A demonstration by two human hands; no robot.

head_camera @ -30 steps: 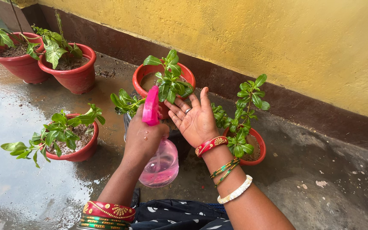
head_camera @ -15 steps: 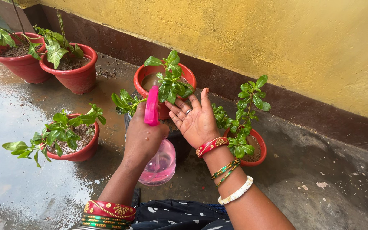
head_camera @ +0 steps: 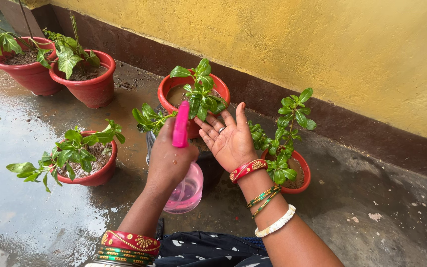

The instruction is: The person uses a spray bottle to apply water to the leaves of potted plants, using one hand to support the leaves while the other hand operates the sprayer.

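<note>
My left hand [head_camera: 168, 159] grips a pink spray bottle [head_camera: 186, 189] by its neck, with the bright pink spray head [head_camera: 180, 124] sticking up above my fingers. My right hand [head_camera: 229, 138] is held flat, palm up and fingers spread, just right of the spray head. A ring sits on one finger. Both hands hover over a grey pot [head_camera: 150, 141] with a leafy plant [head_camera: 150, 117], mostly hidden behind my left hand. Right behind stands a red pot [head_camera: 165, 88] holding a green plant [head_camera: 201, 91]. Bangles circle both wrists.
Red pots with plants stand around: one at the left [head_camera: 95, 175], two at the back left [head_camera: 92, 88] [head_camera: 28, 76], one at the right [head_camera: 301, 165]. The concrete floor [head_camera: 21, 198] is wet and shiny. A yellow wall [head_camera: 322, 44] with a dark base runs behind.
The bottle has tilted slightly, its spray head shifting a little to the right towards my open right palm. My right hand stays in place.
</note>
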